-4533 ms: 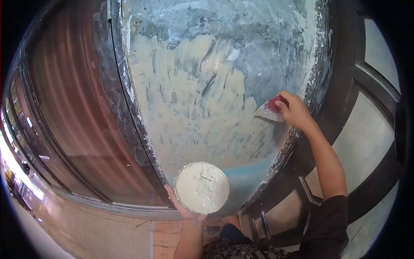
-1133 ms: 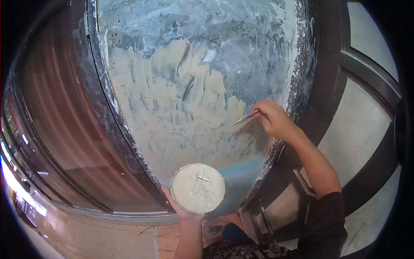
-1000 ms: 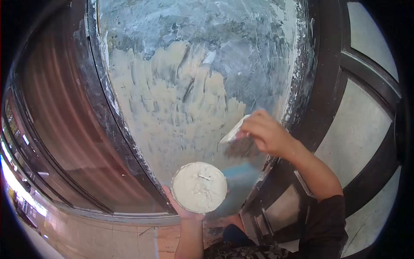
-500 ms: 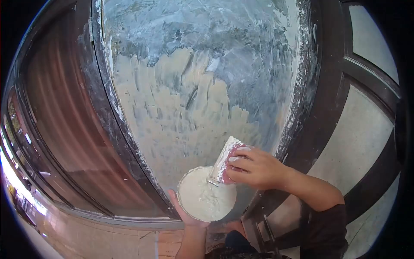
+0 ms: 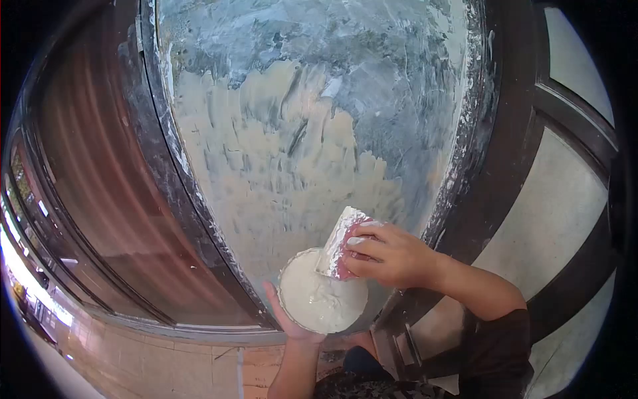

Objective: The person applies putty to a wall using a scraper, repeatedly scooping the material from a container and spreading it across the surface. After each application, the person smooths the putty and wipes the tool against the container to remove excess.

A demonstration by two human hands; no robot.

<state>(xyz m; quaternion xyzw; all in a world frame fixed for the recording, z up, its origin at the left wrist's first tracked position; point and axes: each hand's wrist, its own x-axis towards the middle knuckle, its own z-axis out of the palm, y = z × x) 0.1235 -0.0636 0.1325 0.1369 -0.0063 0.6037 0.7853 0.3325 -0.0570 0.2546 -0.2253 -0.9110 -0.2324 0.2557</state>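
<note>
My left hand point(image 5: 292, 322) supports a round bowl point(image 5: 282, 302) from below and its left side, with some fingers hidden under it. Thick white putty point(image 5: 325, 306) fills the bowl, stirred up in the middle. My right hand point(image 5: 389, 253) is closed on the pinkish-red grip of a wide putty knife point(image 5: 337, 245), crusted with white putty. The lower corner of its blade meets the putty near the bowl's upper rim. White smears mark my right fingers. Behind the bowl stands a wall panel point(image 5: 266, 153), its lower part covered in cream putty and its upper part bare blue-grey.
Dark frames with putty smears edge the panel on both sides. On the left is a brown glossy panel point(image 5: 100, 166); on the right, a dark-framed door or window point(image 5: 512, 133) with pale panes. Tiled floor point(image 5: 159, 362) shows at lower left.
The bowl has shifted slightly up and to the right. The putty knife has moved a little left and stands steeper, its lower corner still at the putty.
</note>
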